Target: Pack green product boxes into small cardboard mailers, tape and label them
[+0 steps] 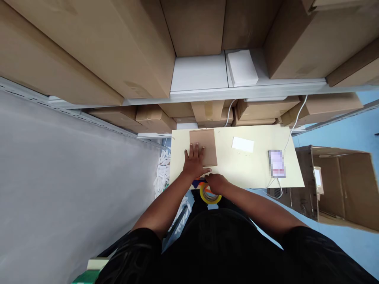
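Observation:
A flat brown cardboard piece [207,142], possibly a thin box, lies on the pale yellow table [227,169] toward its left end. My left hand [194,161] rests on its lower left part, fingers spread and the thumb pointing right. Just below the cardboard, at the table's front edge, my right hand [216,184] is closed around a tape dispenser [197,182] with purple and orange parts. A yellow roll of tape [203,197] sits in the dispenser and hangs past the edge, close to my body. The dispenser's handle is mostly hidden by my fingers.
A white paper slip [242,144] and a phone-like device [277,163] with a white cable lie farther right. Shelves with brown boxes [207,110] stand behind the table. An open carton [343,185] is on the right; white scraps [162,175] lie at the left.

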Demonstrator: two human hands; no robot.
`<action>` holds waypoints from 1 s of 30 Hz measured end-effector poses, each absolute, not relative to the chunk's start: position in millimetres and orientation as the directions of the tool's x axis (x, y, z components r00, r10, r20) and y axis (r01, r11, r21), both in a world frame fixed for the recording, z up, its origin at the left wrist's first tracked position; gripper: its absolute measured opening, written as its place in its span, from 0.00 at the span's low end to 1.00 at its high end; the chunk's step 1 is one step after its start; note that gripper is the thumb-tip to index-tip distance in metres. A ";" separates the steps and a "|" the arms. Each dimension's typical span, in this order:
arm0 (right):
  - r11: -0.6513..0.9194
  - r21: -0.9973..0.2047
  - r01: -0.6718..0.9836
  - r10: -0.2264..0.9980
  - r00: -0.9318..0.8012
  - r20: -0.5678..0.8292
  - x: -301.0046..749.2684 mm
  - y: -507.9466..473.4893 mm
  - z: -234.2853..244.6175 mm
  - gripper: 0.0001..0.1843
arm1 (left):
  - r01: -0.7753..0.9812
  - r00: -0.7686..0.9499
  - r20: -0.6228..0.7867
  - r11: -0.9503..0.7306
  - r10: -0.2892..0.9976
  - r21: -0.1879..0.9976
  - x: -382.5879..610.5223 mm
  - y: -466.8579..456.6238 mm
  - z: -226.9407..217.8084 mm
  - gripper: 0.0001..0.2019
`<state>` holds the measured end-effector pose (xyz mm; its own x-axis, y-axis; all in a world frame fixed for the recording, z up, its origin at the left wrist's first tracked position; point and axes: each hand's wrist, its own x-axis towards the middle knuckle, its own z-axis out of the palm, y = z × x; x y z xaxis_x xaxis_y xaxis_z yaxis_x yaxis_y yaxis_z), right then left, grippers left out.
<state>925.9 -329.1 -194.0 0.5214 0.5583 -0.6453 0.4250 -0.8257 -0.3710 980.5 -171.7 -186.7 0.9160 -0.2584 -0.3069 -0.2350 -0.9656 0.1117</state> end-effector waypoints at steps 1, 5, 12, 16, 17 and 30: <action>-0.851 -0.354 0.389 0.522 0.548 -0.654 924.0 -343.2 -193.1 0.28 | -0.223 0.921 -0.305 -0.970 -0.242 0.096 979.2 -175.8 -188.4 0.60; -0.933 -0.281 0.224 0.358 0.643 -0.677 914.1 -413.8 -187.5 0.28 | -0.162 0.941 -0.291 -0.985 -0.173 0.061 973.7 -189.2 -194.2 0.58; -0.889 -0.315 -0.333 -0.047 0.749 -0.661 894.4 -497.9 -192.3 0.33 | -0.157 0.944 -0.289 -0.987 -0.159 0.030 971.1 -191.0 -194.5 0.54; -0.867 -0.294 -0.402 -0.163 0.787 -0.596 902.3 -523.5 -207.3 0.25 | -0.105 0.931 -0.347 -0.993 -0.116 0.050 968.6 -197.0 -186.9 0.55; -0.864 -0.292 -0.411 -0.178 0.790 -0.587 906.2 -528.4 -211.5 0.23 | -0.086 0.924 -0.367 -0.994 -0.105 0.068 967.2 -199.0 -183.7 0.56; -0.898 -0.208 -0.388 -0.204 0.786 -0.583 937.3 -547.7 -226.9 0.24 | 0.155 0.897 -0.442 -0.948 0.017 0.277 937.6 -210.7 -128.8 0.35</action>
<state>937.3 -547.7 -226.9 0.7863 -0.2041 -0.5832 -0.3877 -0.8979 -0.2085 937.6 -210.7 -128.8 0.8969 0.0172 -0.4420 0.1546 -0.9484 0.2768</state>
